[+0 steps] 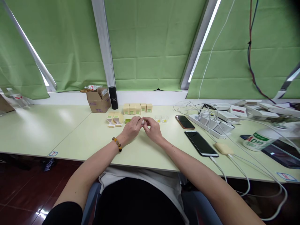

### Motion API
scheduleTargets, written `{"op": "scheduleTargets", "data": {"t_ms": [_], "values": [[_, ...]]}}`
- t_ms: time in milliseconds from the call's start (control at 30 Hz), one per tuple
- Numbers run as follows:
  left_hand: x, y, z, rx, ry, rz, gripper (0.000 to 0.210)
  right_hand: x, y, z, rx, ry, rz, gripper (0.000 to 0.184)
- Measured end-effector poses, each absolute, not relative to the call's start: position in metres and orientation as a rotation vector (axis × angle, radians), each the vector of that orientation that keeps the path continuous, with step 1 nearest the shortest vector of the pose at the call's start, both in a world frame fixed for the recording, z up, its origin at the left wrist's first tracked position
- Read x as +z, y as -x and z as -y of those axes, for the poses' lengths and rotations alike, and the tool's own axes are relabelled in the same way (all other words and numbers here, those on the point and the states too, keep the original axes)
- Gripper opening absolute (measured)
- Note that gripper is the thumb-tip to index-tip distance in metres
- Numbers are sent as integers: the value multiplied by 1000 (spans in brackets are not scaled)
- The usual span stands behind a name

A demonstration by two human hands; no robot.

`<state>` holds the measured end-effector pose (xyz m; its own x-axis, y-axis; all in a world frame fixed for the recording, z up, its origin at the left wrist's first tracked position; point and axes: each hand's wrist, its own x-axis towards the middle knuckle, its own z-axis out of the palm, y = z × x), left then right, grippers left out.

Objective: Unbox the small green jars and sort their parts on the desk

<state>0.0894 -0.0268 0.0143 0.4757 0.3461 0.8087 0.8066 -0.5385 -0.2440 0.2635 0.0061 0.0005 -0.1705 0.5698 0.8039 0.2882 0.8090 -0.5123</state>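
Left hand pinches a small white piece; right hand curls its fingertips close by, grip unclear. Probably light, firmness uncertain; edges seem the best hold.

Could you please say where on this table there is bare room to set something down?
The widest bare patch is the tabletop left of the cardboard box, nearer than the far-left bottle. A smaller one lies between the right hand and the white-edged phone. The right side is crowded with the power strip, cables and white boxes.
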Motion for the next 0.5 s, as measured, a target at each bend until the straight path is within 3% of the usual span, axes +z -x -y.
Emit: {"op": "scheduleTargets", "data": {"t_ms": [500], "values": [[13, -93, 25, -984, 2179, 1012, 24, 2, -259, -4, 457, 727, 1763, 33]]}}
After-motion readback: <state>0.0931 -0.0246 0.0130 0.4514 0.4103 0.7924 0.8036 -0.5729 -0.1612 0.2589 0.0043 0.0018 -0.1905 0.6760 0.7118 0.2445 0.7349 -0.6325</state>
